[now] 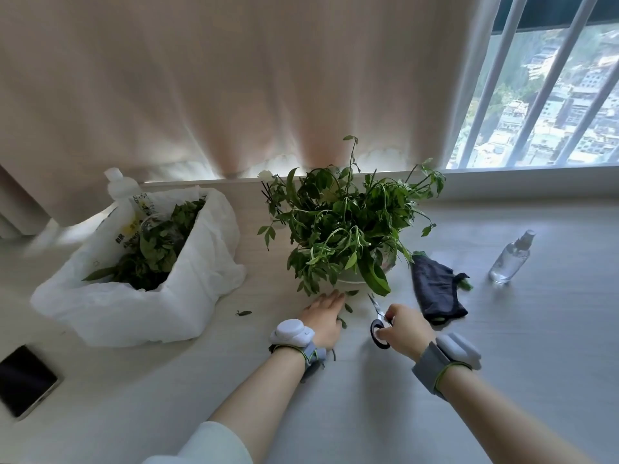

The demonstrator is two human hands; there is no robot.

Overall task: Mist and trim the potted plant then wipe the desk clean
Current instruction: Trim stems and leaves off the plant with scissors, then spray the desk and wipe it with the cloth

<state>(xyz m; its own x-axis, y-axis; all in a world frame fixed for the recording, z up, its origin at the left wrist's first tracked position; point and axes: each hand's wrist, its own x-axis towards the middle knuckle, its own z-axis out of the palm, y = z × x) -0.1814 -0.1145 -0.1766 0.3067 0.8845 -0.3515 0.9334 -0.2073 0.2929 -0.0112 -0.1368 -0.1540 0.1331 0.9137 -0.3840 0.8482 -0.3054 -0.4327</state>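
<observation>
The leafy potted plant [341, 229] stands in a white pot at the back middle of the pale desk [335, 396]. My left hand [323, 316] lies flat, palm down, on the desk just in front of the pot, over several cut leaves [348, 308]. My right hand [403, 324] grips black-handled scissors [378, 316], whose blades point up toward the plant. A dark folded cloth [435, 289] lies to the right of the pot. Further right stands a clear spray bottle [510, 257].
A white plastic bag [187, 296] holding clipped leaves and a bottle sits at the left. One stray leaf [243, 313] lies beside it. A black phone [25, 380] rests at the desk's left edge. A curtain and a barred window run along the back.
</observation>
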